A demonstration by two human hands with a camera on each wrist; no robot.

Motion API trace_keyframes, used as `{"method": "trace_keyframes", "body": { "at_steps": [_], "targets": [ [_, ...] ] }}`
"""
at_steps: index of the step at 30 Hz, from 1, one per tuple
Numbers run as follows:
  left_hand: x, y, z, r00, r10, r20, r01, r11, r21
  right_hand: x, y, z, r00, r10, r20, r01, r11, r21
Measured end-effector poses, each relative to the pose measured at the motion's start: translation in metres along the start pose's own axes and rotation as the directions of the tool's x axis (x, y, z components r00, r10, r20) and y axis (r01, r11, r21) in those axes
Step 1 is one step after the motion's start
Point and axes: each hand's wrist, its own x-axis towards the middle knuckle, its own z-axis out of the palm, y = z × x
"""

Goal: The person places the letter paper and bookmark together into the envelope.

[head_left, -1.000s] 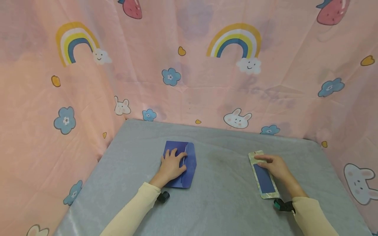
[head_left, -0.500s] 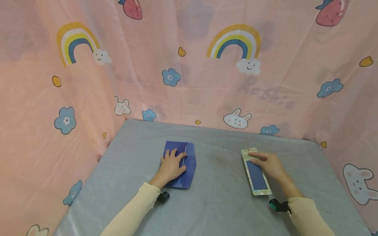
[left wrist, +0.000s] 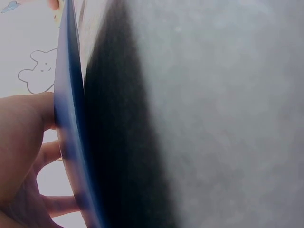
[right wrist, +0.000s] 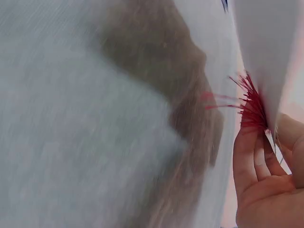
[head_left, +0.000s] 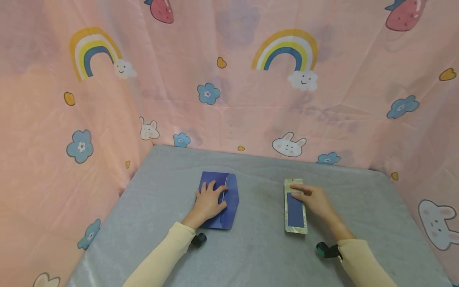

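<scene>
A dark blue envelope point(head_left: 232, 201) lies left of the table's middle, its flap spread to the right. My left hand point(head_left: 208, 204) rests on it with spread fingers; the left wrist view has the envelope point(left wrist: 71, 114) edge-on, the fingers touching its upper side. A thin white strip shows along the envelope's opening. Right of it, my right hand point(head_left: 317, 201) pinches a bookmark point(head_left: 295, 213) near its top, with a yellow-green patterned border and a dark blue panel. In the right wrist view, a red tassel point(right wrist: 254, 109) sits by the fingers, below the bookmark's pale back point(right wrist: 266, 42).
A grey cloth point(head_left: 258, 255) covers the table. Pink patterned curtains point(head_left: 236, 115) hang at its back and both sides. Small dark devices are worn at the left wrist point(head_left: 199, 240) and right wrist point(head_left: 328, 250).
The right hand has moved left with the bookmark, which has turned from a slant to nearly straight. The left hand and the envelope have stayed put.
</scene>
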Motion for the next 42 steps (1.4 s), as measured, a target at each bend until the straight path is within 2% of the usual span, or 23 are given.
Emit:
{"method": "trace_keyframes", "body": {
  "at_steps": [6,9,14,19,26,36,42],
  "targets": [
    [0.000,0.001,0.000,1.000,0.007,-0.014,-0.007,1.000,-0.002,0.004,-0.008,0.005,0.996,-0.044,0.076,0.038,0.996,0.077],
    [0.000,0.001,0.000,1.000,0.008,-0.009,-0.008,1.000,-0.003,0.005,-0.012,0.010,0.997,-0.048,0.064,0.043,0.995,0.087],
    [0.000,0.000,0.001,1.000,0.013,-0.010,-0.013,1.000,0.001,0.009,-0.019,0.019,1.000,0.004,0.031,-0.007,0.996,0.091],
    [-0.001,0.000,0.001,1.000,0.006,-0.011,-0.006,1.000,-0.002,0.013,-0.024,0.028,0.999,0.007,0.037,-0.011,0.994,0.113],
    [-0.001,-0.001,0.002,1.000,0.012,-0.017,-0.012,1.000,-0.006,0.018,-0.029,0.040,0.995,-0.012,0.097,-0.010,0.974,0.225],
    [-0.001,-0.001,0.000,1.000,0.004,-0.008,-0.004,0.999,-0.033,0.022,-0.041,0.057,0.993,-0.033,0.112,0.002,0.965,0.264],
    [0.002,-0.002,0.001,1.000,0.001,-0.021,-0.002,0.999,-0.042,0.028,-0.046,0.066,0.986,-0.098,0.136,0.057,0.960,0.275]
  ]
}}
